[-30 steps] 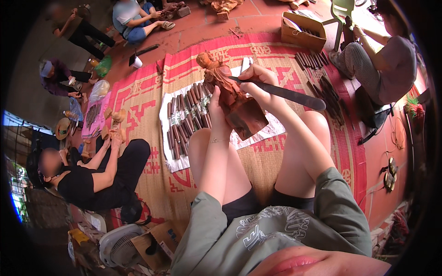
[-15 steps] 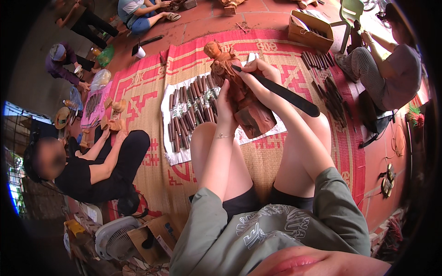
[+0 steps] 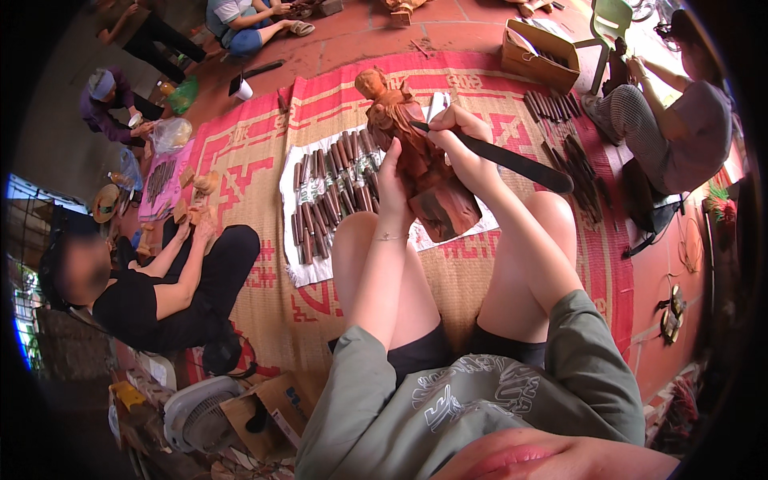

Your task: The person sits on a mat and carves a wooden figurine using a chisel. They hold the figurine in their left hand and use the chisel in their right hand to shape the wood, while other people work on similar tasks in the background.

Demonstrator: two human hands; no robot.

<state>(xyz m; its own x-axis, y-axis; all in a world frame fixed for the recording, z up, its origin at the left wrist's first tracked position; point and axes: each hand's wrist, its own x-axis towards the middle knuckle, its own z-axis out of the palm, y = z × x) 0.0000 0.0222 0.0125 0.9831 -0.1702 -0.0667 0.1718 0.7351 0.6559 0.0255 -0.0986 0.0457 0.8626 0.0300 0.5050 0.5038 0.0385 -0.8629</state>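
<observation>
A grey-green shirt (image 3: 472,408) fills the bottom of the frame. Just above centre, the left hand (image 3: 392,188) holds a carved wooden figure (image 3: 424,168) by its side, thumb in front, most of the fingers hidden behind it; the figure tilts, head toward the upper left. The fingers of the right hand (image 3: 470,144) grip a long dark tool (image 3: 518,161), tip at the figure's draped body; whether they touch is unclear. Beyond, rows of brown-handled tools (image 3: 336,188) lie on a white cloth (image 3: 308,275) over a patterned mat (image 3: 260,200). Upper right, a brown box (image 3: 540,62) stands by the mat's far edge.
</observation>
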